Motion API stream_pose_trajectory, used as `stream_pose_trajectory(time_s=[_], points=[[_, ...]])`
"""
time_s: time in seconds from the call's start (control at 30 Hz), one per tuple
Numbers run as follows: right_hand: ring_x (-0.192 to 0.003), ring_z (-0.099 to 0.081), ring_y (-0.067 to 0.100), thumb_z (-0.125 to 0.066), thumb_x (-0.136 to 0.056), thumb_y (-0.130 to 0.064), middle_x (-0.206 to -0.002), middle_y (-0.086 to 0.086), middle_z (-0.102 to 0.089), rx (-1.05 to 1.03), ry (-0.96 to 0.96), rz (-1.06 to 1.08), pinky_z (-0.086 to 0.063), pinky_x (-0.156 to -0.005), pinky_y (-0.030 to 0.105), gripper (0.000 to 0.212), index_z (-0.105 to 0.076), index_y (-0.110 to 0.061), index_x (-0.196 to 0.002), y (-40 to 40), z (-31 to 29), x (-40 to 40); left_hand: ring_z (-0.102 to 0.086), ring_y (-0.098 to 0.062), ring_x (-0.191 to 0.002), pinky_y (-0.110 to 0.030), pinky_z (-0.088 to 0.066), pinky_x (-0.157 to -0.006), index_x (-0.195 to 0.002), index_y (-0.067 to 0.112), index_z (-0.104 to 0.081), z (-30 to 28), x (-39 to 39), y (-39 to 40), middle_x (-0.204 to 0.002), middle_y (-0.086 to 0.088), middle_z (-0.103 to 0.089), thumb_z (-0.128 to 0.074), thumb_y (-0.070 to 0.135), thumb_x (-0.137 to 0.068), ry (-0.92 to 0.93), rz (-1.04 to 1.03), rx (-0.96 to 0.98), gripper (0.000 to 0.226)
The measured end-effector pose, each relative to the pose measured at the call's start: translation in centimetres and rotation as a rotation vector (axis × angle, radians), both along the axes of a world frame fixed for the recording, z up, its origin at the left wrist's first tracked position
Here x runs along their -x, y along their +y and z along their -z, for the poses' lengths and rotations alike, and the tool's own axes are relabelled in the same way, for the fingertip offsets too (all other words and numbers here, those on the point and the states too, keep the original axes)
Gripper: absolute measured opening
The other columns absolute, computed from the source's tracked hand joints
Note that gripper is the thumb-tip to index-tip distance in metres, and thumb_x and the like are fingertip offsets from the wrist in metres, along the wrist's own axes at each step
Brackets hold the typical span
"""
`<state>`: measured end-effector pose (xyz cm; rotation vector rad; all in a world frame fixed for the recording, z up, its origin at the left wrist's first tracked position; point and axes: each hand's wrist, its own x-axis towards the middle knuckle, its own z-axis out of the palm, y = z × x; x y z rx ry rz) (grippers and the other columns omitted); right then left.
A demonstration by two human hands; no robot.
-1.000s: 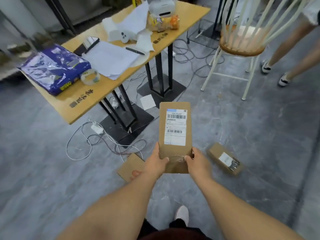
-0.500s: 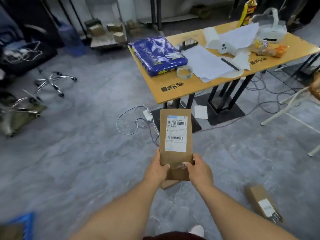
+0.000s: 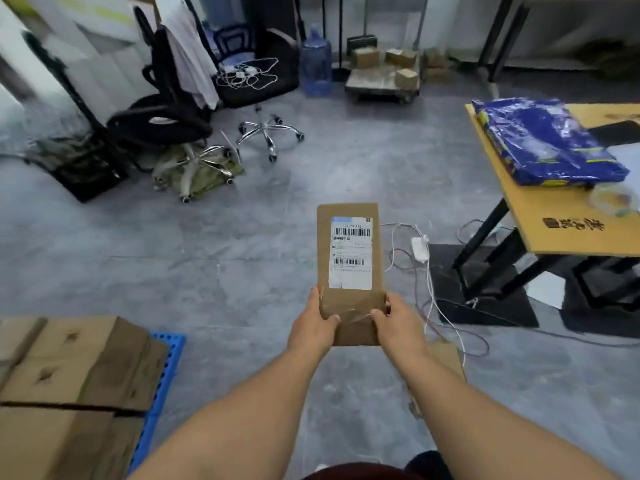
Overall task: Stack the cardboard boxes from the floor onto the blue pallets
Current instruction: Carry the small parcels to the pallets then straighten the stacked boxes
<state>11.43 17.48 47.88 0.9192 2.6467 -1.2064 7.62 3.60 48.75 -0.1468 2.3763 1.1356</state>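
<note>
A narrow cardboard box (image 3: 349, 306) with a white shipping label is held out in front of me above the grey floor. My left hand (image 3: 311, 327) grips its near left edge and my right hand (image 3: 398, 323) grips its near right edge, thumbs on top. A blue pallet (image 3: 164, 368) shows at the lower left, its edge poking out from under large stacked cardboard boxes (image 3: 76, 362). Another cardboard box (image 3: 446, 358) lies on the floor, partly hidden behind my right forearm.
A wooden table (image 3: 561, 223) with a blue plastic package (image 3: 547, 140) stands at the right, with white cables (image 3: 426, 265) on the floor beside it. Office chairs (image 3: 194, 133), a water jug (image 3: 316, 64) and a trolley with small boxes (image 3: 384, 74) stand at the back.
My view has swung left with the box still in both hands. The table slid to the right edge, and the blue pallet with stacked boxes came into view at the lower left.
</note>
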Motion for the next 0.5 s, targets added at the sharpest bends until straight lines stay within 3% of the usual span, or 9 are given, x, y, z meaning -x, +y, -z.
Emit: stream_pose_trajectory(time_s=[0.3,0.5], points=[[-0.098,-0.059,0.026,-0.049,-0.089,-0.024,-0.107,0.003,-0.065,-0.077,0.012,-0.28,-0.035,-0.069,0.028,0.03,-0.053,-0.024,-0.118,-8.7,-0.5,11.9,-0.055,-0.021,-0.114,-0.036,-0.044,-0.098,-0.145,0.039,-0.019,0.4,7.6,-8.9,-0.129,0.004,-0.058,-0.054,0.019,-0.088,0.035,-0.301,-0.047,0.07],[-0.1,-0.059,0.026,-0.048,-0.09,-0.024,-0.11,0.003,-0.064,-0.016,0.0,-0.453,-0.044,-0.078,0.032,0.028,-0.052,-0.024,-0.118,-11.9,-0.2,22.9,-0.054,-0.021,-0.114,-0.03,-0.045,-0.091,-0.145,0.041,-0.015,0.8,16.2,-11.9,-0.13,0.005,-0.056,-0.053,0.022,-0.09,0.051,-0.478,-0.01,0.07]])
